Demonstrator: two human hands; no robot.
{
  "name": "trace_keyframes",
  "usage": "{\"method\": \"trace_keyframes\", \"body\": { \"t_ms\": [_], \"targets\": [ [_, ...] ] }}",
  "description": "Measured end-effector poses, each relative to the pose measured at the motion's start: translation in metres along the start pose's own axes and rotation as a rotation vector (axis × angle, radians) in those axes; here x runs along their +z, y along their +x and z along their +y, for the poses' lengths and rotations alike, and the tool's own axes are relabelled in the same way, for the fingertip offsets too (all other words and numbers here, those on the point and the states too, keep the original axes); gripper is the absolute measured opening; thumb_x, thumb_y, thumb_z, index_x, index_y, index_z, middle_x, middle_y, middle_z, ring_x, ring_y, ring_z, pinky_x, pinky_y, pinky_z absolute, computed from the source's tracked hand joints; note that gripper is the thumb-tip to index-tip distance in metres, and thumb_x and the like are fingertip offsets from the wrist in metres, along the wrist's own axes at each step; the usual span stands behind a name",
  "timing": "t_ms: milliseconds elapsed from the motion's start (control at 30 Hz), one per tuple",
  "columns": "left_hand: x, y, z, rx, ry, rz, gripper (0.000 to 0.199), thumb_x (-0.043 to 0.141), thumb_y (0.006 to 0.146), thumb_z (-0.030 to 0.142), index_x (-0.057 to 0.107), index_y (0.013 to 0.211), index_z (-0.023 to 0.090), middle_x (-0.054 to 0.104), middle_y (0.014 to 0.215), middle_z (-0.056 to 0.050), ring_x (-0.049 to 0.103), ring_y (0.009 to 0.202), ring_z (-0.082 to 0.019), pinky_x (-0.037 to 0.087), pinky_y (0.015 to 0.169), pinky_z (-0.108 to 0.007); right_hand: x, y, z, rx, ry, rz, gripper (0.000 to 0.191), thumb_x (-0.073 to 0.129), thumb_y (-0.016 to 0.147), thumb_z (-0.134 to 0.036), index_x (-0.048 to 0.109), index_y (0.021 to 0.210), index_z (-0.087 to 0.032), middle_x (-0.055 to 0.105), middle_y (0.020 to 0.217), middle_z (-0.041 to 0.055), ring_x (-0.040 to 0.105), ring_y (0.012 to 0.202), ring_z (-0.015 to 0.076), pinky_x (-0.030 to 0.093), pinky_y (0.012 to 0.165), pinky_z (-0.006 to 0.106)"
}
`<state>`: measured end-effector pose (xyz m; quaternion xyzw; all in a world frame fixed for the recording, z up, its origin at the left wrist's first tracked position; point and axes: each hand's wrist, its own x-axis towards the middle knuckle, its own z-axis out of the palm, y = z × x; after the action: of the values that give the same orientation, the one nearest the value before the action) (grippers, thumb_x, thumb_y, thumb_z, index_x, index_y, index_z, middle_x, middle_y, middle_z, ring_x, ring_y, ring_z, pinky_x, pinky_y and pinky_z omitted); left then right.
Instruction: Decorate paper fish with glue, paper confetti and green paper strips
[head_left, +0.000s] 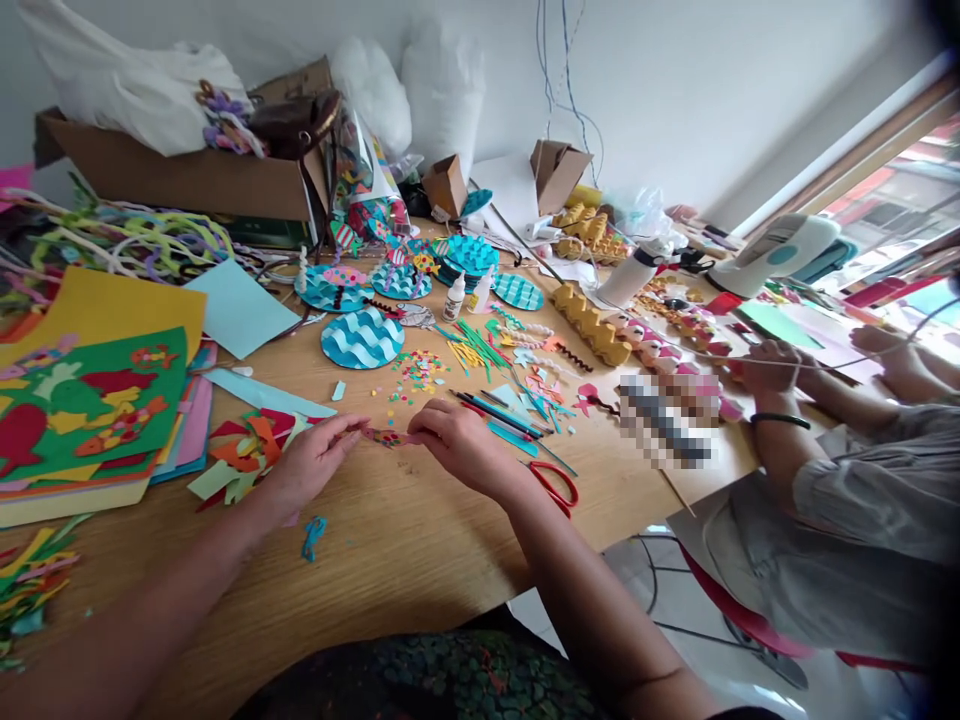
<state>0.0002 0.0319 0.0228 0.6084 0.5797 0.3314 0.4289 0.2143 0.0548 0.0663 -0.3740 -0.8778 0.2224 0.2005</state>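
A small pink piece with coloured dots, seemingly a paper fish (388, 438), is stretched between my two hands just over the tabletop. My left hand (321, 452) pinches its left end with thumb and fingers together. At its right end, my right hand (466, 442) is closed on it, the fingertips partly hidden behind the knuckles. Coloured paper dots (420, 370) are scattered beyond the hands. Red-handled scissors (555, 488) lie beside my right forearm. Orange and red paper scraps (251, 450) sit left of my left hand, with a twisted blue strip (313, 538) nearer me.
Blue wavy discs (363, 338), glue bottles (454, 298) and pencils (499, 415) lie farther back. Coloured sheets (169, 400) are stacked at left. Egg-carton strips (592, 325) run towards a co-worker's hands (772, 368) at right. A cardboard box (187, 180) stands behind.
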Motion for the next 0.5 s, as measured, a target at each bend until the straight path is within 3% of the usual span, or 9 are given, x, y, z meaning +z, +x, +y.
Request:
{"method": "trace_keyframes", "body": {
  "t_ms": [133, 267, 367, 500],
  "targets": [
    [0.006, -0.001, 0.010, -0.154, -0.376, 0.030, 0.039, 0.059, 0.071, 0.049, 0.065, 0.099, 0.022, 0.066, 0.103, -0.007, 0.059, 0.096, -0.026, 0.047, 0.078, -0.035, -0.007, 0.000, 0.001, -0.012, 0.159, 0.074, 0.014, 0.048, 0.081, -0.009, 0.061, 0.079, -0.015, 0.059, 0.080, 0.0028, 0.053, 0.073, 0.0097, 0.039, 0.068, 0.020],
    [0.011, -0.003, 0.020, -0.179, -0.757, 0.001, 0.035, 0.063, 0.070, 0.043, 0.066, 0.091, 0.015, 0.067, 0.091, -0.009, 0.061, 0.085, -0.022, 0.048, 0.071, -0.031, -0.003, 0.003, 0.009, 0.111, 0.362, 0.124, 0.013, 0.051, 0.076, -0.007, 0.059, 0.071, -0.016, 0.057, 0.071, -0.0012, 0.050, 0.065, 0.0081, 0.037, 0.062, 0.019],
    [0.012, -0.001, 0.025, -0.178, -0.737, 0.035, 0.027, 0.066, 0.069, 0.038, 0.066, 0.086, 0.017, 0.067, 0.080, -0.004, 0.060, 0.072, -0.016, 0.047, 0.067, -0.026, 0.006, 0.005, 0.017, 0.233, 0.576, 0.124, 0.008, 0.052, 0.074, -0.013, 0.058, 0.072, -0.016, 0.055, 0.066, -0.0025, 0.046, 0.059, 0.0077, 0.035, 0.056, 0.019],
    [0.012, 0.003, 0.027, -0.138, -0.523, 0.112, 0.023, 0.066, 0.069, 0.038, 0.065, 0.080, 0.018, 0.066, 0.071, -0.002, 0.059, 0.067, -0.014, 0.045, 0.064, -0.024, 0.019, 0.008, 0.022, 0.312, 0.788, 0.127, 0.006, 0.054, 0.072, -0.019, 0.057, 0.075, -0.016, 0.053, 0.066, -0.0028, 0.045, 0.059, 0.0076, 0.034, 0.055, 0.020]
  ]
}}
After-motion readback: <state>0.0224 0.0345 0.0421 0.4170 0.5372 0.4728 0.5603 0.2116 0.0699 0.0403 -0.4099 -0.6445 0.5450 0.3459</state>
